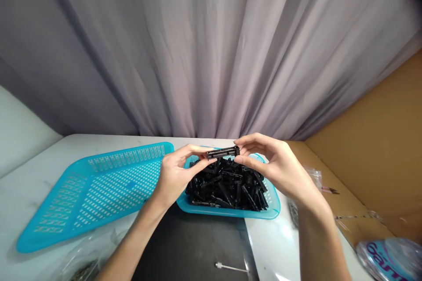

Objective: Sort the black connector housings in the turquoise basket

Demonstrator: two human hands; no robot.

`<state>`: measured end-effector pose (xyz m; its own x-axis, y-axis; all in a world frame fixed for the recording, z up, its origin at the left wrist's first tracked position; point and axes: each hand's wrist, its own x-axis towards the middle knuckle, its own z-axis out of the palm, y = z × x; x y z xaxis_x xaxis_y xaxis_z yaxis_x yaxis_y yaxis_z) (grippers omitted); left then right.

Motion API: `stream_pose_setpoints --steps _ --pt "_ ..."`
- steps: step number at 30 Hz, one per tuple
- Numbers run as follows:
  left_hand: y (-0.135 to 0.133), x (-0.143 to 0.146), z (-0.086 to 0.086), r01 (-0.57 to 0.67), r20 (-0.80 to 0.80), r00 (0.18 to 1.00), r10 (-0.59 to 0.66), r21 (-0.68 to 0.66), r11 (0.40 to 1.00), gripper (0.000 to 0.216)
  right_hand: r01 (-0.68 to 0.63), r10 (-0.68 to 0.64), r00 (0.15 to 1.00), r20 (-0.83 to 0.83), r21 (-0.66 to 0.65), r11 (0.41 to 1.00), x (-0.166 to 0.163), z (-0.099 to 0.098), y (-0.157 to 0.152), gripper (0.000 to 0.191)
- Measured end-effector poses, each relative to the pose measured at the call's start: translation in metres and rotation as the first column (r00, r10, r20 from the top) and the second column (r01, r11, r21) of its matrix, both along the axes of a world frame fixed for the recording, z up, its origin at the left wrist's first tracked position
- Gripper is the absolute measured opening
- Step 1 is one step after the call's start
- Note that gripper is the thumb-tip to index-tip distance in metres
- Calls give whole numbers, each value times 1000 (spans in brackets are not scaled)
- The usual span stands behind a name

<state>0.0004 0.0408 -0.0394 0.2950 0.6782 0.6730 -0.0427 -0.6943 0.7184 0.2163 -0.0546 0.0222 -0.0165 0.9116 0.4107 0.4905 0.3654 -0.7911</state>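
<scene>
Both hands hold one small black plastic part (223,153) level between them, above a turquoise basket (272,210) heaped with several similar black parts (227,186). My left hand (176,174) pinches the part's left end with thumb and fingers. My right hand (275,164) pinches its right end, fingers curled over the top.
A larger empty turquoise perforated tray (95,189) lies to the left on the white table (39,171). A dark mat (194,246) lies in front, with a small white pin (231,268) at its edge. Clear plastic bags (314,175) and a cardboard wall (379,149) are on the right; a grey curtain hangs behind.
</scene>
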Motion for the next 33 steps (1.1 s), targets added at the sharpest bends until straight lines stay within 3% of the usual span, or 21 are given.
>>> stream_pose_setpoints --steps 4,7,9,11,14,15,17,19,21,26,33 --pt "6 -5 -1 5 -221 975 -10 -22 1000 22 -11 17 995 99 -66 998 12 -5 4 18" --pt "14 -7 -13 -18 -483 876 -8 -50 999 29 113 -70 973 222 -188 976 34 -21 13 18" --pt "19 -6 -27 -73 -604 794 70 20 997 32 220 -126 941 315 -283 934 49 -36 20 16" --pt "22 -3 -42 -111 -678 721 146 96 989 38 344 -170 875 454 -334 877 60 -50 27 13" --pt "24 2 -58 -126 -745 636 200 156 980 50 507 -279 707 650 -190 841 57 -65 39 20" --pt "23 3 -61 -124 -761 614 210 169 978 51 507 -309 678 667 -119 854 51 -68 43 22" --pt "23 4 -63 -119 -779 585 224 191 974 52 409 -290 709 643 -40 912 34 -75 55 24" --pt "23 5 -64 -117 -783 574 239 211 971 51 250 -158 766 623 -63 966 14 -83 66 26" --pt "22 5 -64 -114 -781 571 252 229 967 50 189 -59 747 662 -127 974 -3 -93 76 33" --pt "22 7 -65 -124 -769 568 292 271 955 45 211 -15 704 710 -188 959 -21 -112 83 44" --pt "22 5 -65 -143 -756 602 259 217 966 41 257 -147 790 596 -104 961 -14 -113 86 39"
